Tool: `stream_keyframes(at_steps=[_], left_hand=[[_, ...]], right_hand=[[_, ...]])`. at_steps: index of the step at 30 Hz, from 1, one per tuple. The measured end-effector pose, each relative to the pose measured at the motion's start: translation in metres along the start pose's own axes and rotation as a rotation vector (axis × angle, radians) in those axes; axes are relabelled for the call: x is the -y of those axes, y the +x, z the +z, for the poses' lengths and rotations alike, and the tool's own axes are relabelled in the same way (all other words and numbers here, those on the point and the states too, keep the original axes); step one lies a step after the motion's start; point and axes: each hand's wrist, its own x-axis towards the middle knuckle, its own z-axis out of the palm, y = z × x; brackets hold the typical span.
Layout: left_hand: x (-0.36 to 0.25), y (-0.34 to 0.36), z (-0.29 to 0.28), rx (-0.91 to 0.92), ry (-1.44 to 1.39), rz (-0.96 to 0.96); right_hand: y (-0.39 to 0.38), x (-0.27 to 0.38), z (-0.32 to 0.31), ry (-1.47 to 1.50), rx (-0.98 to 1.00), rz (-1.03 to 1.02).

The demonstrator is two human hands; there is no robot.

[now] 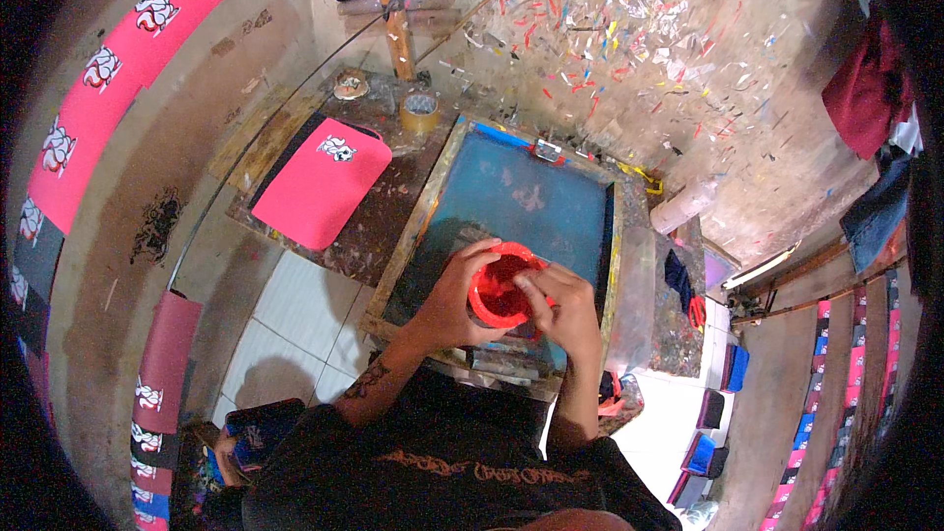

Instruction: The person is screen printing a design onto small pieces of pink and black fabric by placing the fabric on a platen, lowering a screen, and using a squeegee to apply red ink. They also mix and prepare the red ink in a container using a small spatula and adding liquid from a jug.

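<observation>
My left hand (444, 300) is wrapped around the side of a red plastic tub (482, 303), with its thumb along the rim. Inside the tub is a red, paint-like substance (503, 285). At the tub's right edge, the fingers of my right hand (570, 310) are closed in a pinch and dip over the opening; what they hold is hidden. Beneath both hands lies a screen-printing frame (526, 182) with blue-green mesh and a wooden border. A faint figure shows in the mesh beyond the tub.
Left of the frame, a pink fabric piece (320, 192) with a printed figure lies on the stained table (369, 261). Tape rolls (420, 111) stand behind it. On the right are a plastic bottle (683, 205) and red-handled scissors (697, 313). Printed pieces (98, 88) hang along the left.
</observation>
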Motion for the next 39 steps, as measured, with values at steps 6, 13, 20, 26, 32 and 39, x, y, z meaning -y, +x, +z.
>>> stream_keyframes(at_steps=[6,13,20,26,32,39], left_hand=[[-0.009,0.003,-0.004,0.0,-0.005,0.011],[-0.007,0.001,-0.006,-0.018,-0.026,0.015],[-0.011,0.007,-0.018,0.011,0.007,0.061],[-0.021,0.018,-0.027,0.13,0.13,0.164],[-0.016,0.019,-0.023,0.189,0.225,0.198],[0.001,0.004,-0.019,0.154,0.19,0.171]], right_hand=[[0.0,0.006,0.005,0.006,-0.072,-0.016],[0.0,0.017,-0.001,0.066,-0.091,-0.1],[-0.005,0.033,-0.02,0.006,-0.249,-0.032],[-0.014,0.028,-0.003,-0.043,-0.274,0.056],[-0.043,0.038,0.035,0.181,-0.377,0.496],[-0.04,0.03,0.027,0.113,-0.472,0.417]])
